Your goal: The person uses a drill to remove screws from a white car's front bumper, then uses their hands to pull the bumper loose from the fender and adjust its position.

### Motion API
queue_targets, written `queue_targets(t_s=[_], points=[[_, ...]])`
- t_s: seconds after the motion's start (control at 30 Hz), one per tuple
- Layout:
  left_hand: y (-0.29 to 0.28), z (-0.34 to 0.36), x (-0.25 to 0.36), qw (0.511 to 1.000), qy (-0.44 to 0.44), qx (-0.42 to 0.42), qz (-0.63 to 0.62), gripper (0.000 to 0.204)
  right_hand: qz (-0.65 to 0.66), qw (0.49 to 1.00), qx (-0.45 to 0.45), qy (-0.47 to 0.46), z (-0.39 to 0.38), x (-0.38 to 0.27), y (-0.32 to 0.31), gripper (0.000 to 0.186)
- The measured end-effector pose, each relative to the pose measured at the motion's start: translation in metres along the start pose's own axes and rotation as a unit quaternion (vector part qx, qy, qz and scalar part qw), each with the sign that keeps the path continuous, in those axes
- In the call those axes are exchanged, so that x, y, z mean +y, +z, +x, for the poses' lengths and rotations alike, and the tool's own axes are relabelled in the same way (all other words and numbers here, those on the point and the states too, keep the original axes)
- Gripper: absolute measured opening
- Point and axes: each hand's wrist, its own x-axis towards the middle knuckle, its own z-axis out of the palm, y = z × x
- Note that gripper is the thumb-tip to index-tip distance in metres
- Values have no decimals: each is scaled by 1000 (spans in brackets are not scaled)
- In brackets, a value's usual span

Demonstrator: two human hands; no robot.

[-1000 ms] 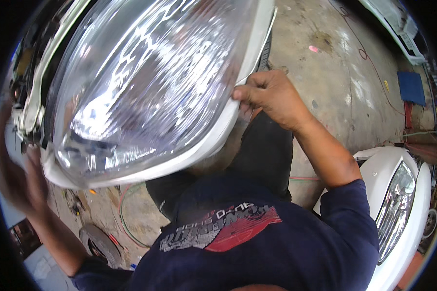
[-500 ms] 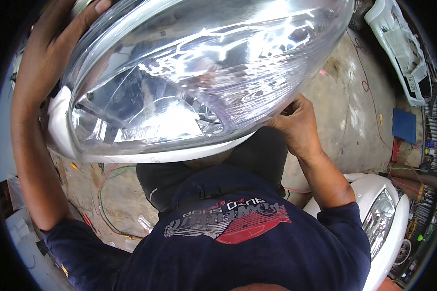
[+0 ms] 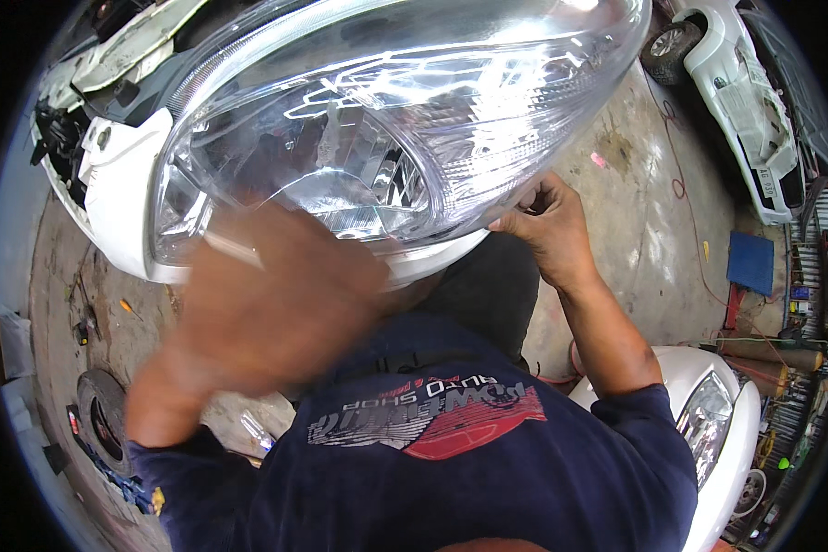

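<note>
A large clear car headlight [image 3: 368, 120] fills the upper middle, its reflector and ribbed lens shining. White painted bodywork [image 3: 124, 198] borders its left end and runs along its lower edge. My left hand [image 3: 276, 294] is smeared by motion in front of the headlight's lower left part, covering some of the lens; its fingers cannot be made out. At the headlight's lower right edge, my right hand [image 3: 552, 225] has its fingers curled and its thumb pressed in against the rim. What lies between those fingers is hidden.
A white car front with its own headlight [image 3: 706, 428] stands at lower right. Another white bumper [image 3: 745, 110] is at upper right, beside a wheel [image 3: 669, 46]. A red hose [image 3: 679, 189] crosses the concrete floor. A tyre [image 3: 106, 419] lies at left, and a blue panel [image 3: 751, 262] at right.
My left hand has left the headlight's upper left side and swung down and right across its front. My right hand stays at the lower right edge. The view has shifted slightly.
</note>
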Motion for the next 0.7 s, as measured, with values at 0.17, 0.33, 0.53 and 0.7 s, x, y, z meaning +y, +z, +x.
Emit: queue_targets(t_s=[0.17, 0.33, 0.53, 0.7], points=[[84, 27, 94, 938, 87, -56, -331, 18, -11, 1000, -14, -18, 5, 2, 5, 52], [116, 53, 109, 919, 115, -51, -374, 14, 8, 1000, -8, -24, 4, 8, 6, 51], [134, 60, 77, 939, 59, 3, -340, 22, 41, 998, 27, -25, -4, 0, 16, 51], [128, 54, 80, 947, 31, 2, -320, 27, -10, 999, 18, -40, 0, 8, 10, 54]])
